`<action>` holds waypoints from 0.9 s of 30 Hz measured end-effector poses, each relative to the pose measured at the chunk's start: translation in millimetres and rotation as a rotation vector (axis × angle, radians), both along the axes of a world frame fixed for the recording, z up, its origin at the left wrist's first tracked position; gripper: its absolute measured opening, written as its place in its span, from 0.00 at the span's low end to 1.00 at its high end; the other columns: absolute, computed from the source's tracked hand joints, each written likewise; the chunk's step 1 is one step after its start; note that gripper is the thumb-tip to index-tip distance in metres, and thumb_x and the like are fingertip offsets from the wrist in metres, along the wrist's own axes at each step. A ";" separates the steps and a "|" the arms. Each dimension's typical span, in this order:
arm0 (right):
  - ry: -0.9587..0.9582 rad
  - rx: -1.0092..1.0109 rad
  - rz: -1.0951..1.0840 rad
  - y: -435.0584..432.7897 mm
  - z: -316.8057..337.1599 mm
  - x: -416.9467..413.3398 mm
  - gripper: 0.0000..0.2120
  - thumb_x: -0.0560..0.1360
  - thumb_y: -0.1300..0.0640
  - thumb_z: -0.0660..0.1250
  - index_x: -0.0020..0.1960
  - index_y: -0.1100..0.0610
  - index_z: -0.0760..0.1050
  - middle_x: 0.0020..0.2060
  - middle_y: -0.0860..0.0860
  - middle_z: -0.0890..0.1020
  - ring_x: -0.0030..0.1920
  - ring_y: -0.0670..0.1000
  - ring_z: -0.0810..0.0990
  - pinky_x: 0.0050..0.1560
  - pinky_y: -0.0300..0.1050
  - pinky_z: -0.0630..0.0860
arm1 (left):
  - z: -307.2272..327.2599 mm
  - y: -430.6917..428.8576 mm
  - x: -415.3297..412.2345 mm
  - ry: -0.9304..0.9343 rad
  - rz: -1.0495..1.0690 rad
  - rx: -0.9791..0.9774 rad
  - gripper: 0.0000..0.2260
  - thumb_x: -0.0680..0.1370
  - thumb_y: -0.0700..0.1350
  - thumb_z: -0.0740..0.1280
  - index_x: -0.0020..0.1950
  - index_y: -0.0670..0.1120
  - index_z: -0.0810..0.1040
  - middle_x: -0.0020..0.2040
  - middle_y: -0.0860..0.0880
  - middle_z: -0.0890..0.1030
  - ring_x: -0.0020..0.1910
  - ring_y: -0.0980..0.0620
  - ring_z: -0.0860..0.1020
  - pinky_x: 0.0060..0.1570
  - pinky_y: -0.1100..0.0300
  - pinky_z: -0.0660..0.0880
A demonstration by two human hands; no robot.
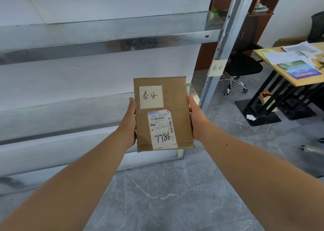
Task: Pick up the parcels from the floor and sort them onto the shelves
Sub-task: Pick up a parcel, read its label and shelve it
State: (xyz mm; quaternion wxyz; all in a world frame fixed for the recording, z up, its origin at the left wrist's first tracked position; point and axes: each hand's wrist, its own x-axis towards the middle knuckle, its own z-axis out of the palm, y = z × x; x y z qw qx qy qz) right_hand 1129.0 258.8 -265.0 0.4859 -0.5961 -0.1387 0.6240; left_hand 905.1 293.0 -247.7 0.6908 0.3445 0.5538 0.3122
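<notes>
Carrying step: left hand [128,124] and right hand [197,121] clamp the cardboard parcel [164,115] by its side edges; next, match its note to the post's label [217,67].

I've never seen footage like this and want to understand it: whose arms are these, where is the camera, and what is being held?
There is no machine here. The single picture comes from a camera worn on a person's head, looking forward and down. Their left hand and right hand each grip a side of a flat cardboard parcel, held in the air. It carries a handwritten note and a shipping label. Behind stands a metal shelf rack; a similar note is stuck to its post. The floor is grey tile.
</notes>
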 end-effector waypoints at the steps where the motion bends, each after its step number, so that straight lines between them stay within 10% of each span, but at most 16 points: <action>1: 0.002 -0.008 -0.006 3.1 -1.6 -3.3 0.36 0.72 0.21 0.64 0.64 0.48 0.82 0.57 0.55 0.90 0.56 0.60 0.90 0.56 0.65 0.86 | -2.1 4.7 -4.0 -0.005 -0.018 -0.006 0.32 0.80 0.77 0.50 0.64 0.63 0.86 0.61 0.49 0.90 0.64 0.40 0.86 0.69 0.36 0.78; 11: 0.047 0.000 0.046 30.8 -25.6 -15.3 0.22 0.79 0.36 0.69 0.63 0.51 0.85 0.55 0.54 0.91 0.52 0.60 0.91 0.55 0.61 0.85 | -18.5 40.1 -15.3 0.016 -0.079 0.009 0.20 0.82 0.69 0.63 0.63 0.61 0.86 0.56 0.52 0.91 0.52 0.48 0.91 0.48 0.50 0.83; 21: -0.105 -0.067 0.172 76.5 -41.9 8.7 0.22 0.73 0.37 0.75 0.63 0.46 0.84 0.55 0.47 0.91 0.63 0.58 0.85 0.68 0.67 0.79 | -39.4 66.2 5.2 0.042 0.056 -0.071 0.18 0.82 0.61 0.70 0.66 0.52 0.86 0.57 0.46 0.91 0.59 0.42 0.87 0.64 0.44 0.82; 27: -0.106 -0.112 0.101 95.7 -39.3 10.2 0.27 0.73 0.39 0.73 0.71 0.44 0.77 0.61 0.48 0.87 0.63 0.57 0.85 0.67 0.68 0.78 | -50.5 84.2 7.4 0.057 0.092 -0.010 0.09 0.84 0.48 0.67 0.54 0.50 0.87 0.46 0.50 0.92 0.40 0.51 0.90 0.34 0.60 0.83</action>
